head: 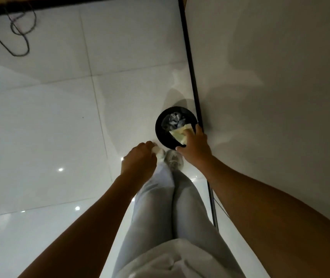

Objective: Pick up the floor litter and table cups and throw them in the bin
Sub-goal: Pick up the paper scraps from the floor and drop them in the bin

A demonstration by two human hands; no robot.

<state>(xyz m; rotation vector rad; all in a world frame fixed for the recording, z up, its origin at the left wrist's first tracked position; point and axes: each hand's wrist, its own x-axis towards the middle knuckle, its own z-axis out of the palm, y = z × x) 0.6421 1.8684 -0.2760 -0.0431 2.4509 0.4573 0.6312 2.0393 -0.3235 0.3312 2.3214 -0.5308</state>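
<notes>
A round black bin (160, 128) stands on the white tiled floor against the wall, with crumpled pale litter (173, 119) inside it. My right hand (195, 146) holds a pale yellow crumpled paper (181, 133) over the bin's near rim. My left hand (140, 158) hangs left of the bin, fingers curled round a small white crumpled piece (157, 150) that shows past the fingertips.
My legs in light trousers and my shoes (173, 160) stand just before the bin. A wall (270, 77) with a dark skirting strip (192, 77) runs along the right. A loose dark cable (19, 31) lies on the floor at far left.
</notes>
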